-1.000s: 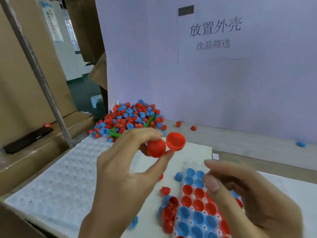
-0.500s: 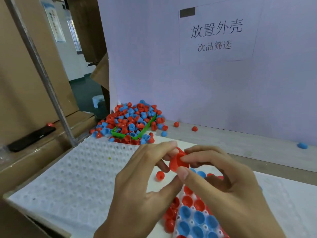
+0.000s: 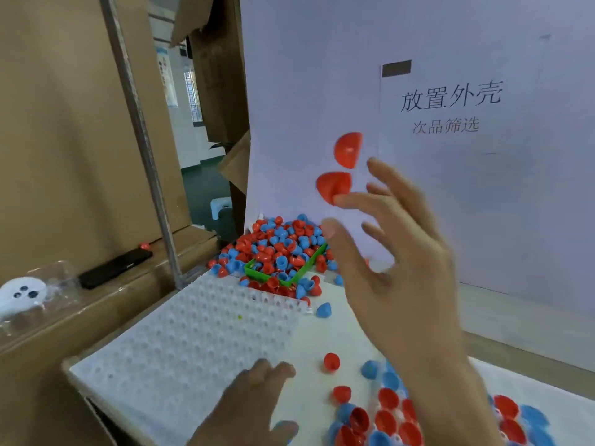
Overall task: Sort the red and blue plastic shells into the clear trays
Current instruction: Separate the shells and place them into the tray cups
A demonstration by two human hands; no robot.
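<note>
The right hand (image 3: 396,265) is raised with fingers spread apart, two red shells (image 3: 335,186) at its 11 o'clock, one touching a fingertip, while the left hand (image 3: 248,400) rests with relaxed fingers on the white tray (image 3: 180,342).

1. The heap of shells (image 3: 283,246) lies at the back of the tabletop (image 3: 325,336), against the paper backdrop (image 3: 322,75), spilling over a small bin (image 3: 301,274).
2. An unfilled tray (image 3: 193,342) lies before the heap, to the left.
3. A filled tray (image 3: 396,420) lies near right.
4. A phone (image 3: 116,268) rests on the left ledge (image 3: 96,304).
5. Two shells (image 3: 341,169) are in the air above the right hand (image 3: 396,284).
</note>
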